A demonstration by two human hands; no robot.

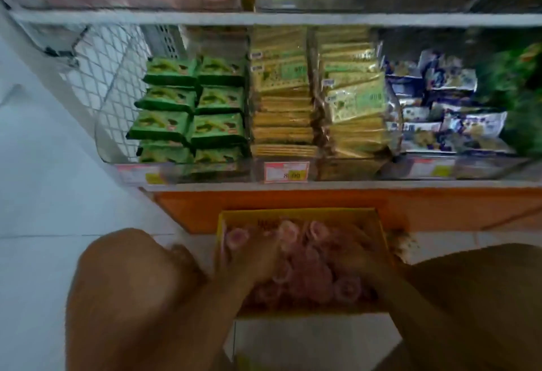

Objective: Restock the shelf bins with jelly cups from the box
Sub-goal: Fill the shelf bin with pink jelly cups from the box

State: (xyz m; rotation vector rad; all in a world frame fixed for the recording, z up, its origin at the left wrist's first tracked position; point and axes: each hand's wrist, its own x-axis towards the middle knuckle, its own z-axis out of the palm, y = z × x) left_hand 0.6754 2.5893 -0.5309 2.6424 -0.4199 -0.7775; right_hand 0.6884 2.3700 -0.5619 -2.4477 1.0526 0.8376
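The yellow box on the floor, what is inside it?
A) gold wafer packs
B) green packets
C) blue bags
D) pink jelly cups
D: the yellow box is heaped with round pink jelly cups from wall to wall.

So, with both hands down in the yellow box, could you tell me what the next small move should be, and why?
Probably gather a handful and lift: the left hand and right hand are both down among the pink jelly cups in the yellow box. Blur hides whether they grip any yet.
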